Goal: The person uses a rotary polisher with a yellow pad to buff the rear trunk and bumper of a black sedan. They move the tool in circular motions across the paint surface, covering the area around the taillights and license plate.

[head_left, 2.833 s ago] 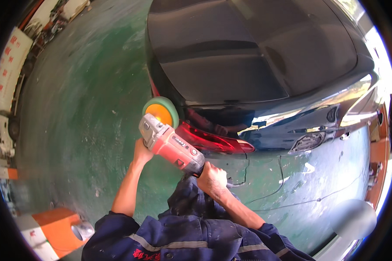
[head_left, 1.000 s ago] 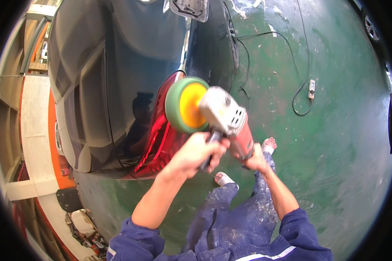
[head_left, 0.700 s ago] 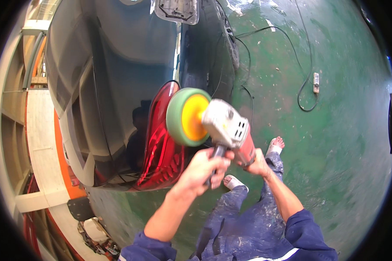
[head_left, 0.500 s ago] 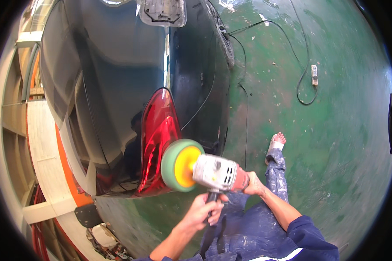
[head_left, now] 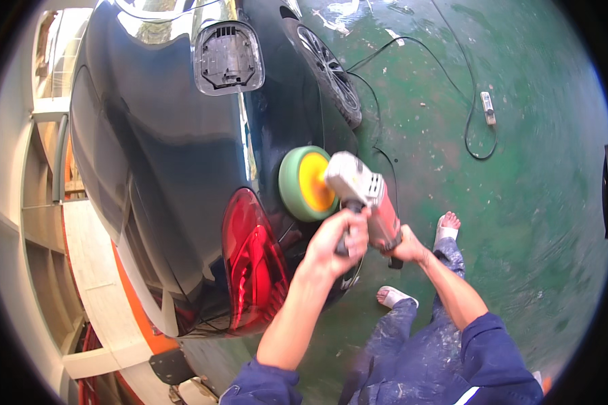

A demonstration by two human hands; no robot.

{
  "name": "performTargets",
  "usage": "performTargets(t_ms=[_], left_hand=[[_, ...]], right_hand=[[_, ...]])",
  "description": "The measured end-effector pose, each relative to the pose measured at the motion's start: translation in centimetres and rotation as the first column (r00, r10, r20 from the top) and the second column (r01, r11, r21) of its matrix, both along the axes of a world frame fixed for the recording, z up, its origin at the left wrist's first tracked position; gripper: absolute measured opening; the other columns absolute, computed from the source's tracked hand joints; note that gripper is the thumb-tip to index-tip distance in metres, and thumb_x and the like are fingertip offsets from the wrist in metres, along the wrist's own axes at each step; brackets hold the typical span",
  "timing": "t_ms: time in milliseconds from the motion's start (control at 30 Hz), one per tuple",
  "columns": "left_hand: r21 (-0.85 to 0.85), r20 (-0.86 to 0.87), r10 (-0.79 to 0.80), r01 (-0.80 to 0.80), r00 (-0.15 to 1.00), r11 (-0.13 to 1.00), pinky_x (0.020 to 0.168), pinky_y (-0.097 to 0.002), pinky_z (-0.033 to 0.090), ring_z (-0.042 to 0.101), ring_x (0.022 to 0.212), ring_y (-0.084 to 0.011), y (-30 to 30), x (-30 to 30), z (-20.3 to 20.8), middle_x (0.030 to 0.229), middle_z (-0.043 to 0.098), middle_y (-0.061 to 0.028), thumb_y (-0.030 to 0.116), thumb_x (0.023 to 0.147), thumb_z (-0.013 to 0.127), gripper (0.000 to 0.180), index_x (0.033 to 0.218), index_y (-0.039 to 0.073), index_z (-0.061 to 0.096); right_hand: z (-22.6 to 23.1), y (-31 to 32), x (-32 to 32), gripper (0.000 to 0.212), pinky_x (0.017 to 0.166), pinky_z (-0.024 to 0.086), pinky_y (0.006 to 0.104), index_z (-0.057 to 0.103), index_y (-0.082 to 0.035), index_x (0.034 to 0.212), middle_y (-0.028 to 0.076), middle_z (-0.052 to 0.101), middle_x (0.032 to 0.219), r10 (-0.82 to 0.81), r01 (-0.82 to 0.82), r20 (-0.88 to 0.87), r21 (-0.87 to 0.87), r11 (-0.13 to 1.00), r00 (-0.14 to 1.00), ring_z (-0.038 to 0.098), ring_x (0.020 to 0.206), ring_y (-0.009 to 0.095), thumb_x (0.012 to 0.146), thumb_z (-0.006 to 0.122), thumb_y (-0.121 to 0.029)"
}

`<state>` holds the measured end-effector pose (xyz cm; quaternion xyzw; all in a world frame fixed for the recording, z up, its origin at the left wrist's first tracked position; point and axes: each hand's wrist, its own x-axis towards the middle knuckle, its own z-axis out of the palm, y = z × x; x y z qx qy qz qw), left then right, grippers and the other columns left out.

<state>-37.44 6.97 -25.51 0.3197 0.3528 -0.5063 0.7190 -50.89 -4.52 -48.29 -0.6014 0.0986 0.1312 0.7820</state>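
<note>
Both my hands are closed on a power polisher (head_left: 358, 181) with a silver head and a red body. My left hand (head_left: 334, 241) wraps round its black side handle, and my right hand (head_left: 407, 244) grips its rear end. The green foam pad (head_left: 289, 187) on a yellow backing is at the dark, glossy side of a car (head_left: 175, 155), just above and right of the red tail light (head_left: 253, 260). Whether the pad presses on the paint, I cannot tell. A rounded grey plastic flap (head_left: 228, 59) with a ribbed inner face stands out from the car farther up.
The car's wheel (head_left: 327, 75) shows at its far right side. Black cable (head_left: 446, 77) loops over the green floor (head_left: 534, 223) to a white power strip (head_left: 488, 108). Pale framework with an orange edge (head_left: 138, 297) runs along the left. My feet stand right of the car's rear.
The polisher and both hands have moved up and to the right, from beside the tail light to the side panel beyond it. The view has shifted, showing the wheel and my other foot.
</note>
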Motion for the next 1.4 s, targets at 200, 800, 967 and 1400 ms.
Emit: performTargets(t_ms=[200, 800, 967, 1400], left_hand=[[0.002, -0.027, 0.018, -0.018, 0.999, 1.0, 0.043, -0.0217, 0.035, 0.043, 0.049, -0.0053, -1.5, 2.4, -2.4, 0.067, 0.045, 0.0031, 0.005, 0.093, 0.054, 0.016, 0.107, -0.001, 0.054], [-0.086, 0.105, 0.079, -0.071, 0.991, 0.994, 0.034, -0.0255, 0.035, 0.039, 0.037, -0.0071, -2.3, 8.3, 3.2, 0.063, 0.044, 0.0005, 0.006, 0.093, 0.048, 0.025, 0.117, 0.0, 0.053], [-0.086, 0.036, 0.063, -0.06, 0.997, 0.995, 0.035, -0.0226, 0.034, 0.039, 0.04, -0.0062, -5.4, 12.9, 0.4, 0.062, 0.044, 0.0019, 0.007, 0.094, 0.049, 0.021, 0.114, 0.0, 0.055], [0.271, 0.227, -0.055, -0.009, 0.972, 0.963, 0.029, -0.0273, 0.027, 0.033, 0.032, -0.0101, -1.7, 3.5, 3.4, 0.055, 0.041, -0.0001, 0.006, 0.084, 0.064, 0.023, 0.104, 0.001, 0.054]], right_hand=[[-0.9, -0.7, 0.8, 0.024, 0.063, 0.051, 0.0297, 0.071, 0.001, 0.088, 0.002, 0.069, 0.077, 0.074, -0.071, -0.223, 0.023, 0.997, 0.972, 0.061, 0.071, 0.008, 0.068, 0.08, -0.007], [3.3, -9.1, 13.8, 0.019, 0.062, 0.052, 0.0379, 0.066, 0.002, 0.078, 0.022, 0.062, 0.068, 0.132, -0.128, 0.003, -0.227, 0.966, 0.991, 0.067, 0.072, 0.013, 0.065, 0.073, -0.009], [0.4, -9.9, 15.5, 0.023, 0.061, 0.05, 0.0354, 0.067, 0.001, 0.079, 0.009, 0.061, 0.063, 0.113, -0.116, -0.028, -0.135, 0.984, 0.993, 0.049, 0.067, 0.007, 0.068, 0.08, -0.015], [1.8, -9.4, 14.2, 0.038, 0.068, 0.054, 0.037, 0.07, -0.004, 0.091, 0.021, 0.067, 0.075, 0.194, -0.175, 0.136, -0.143, 0.974, 0.971, 0.072, 0.072, 0.03, 0.053, 0.065, 0.0]])
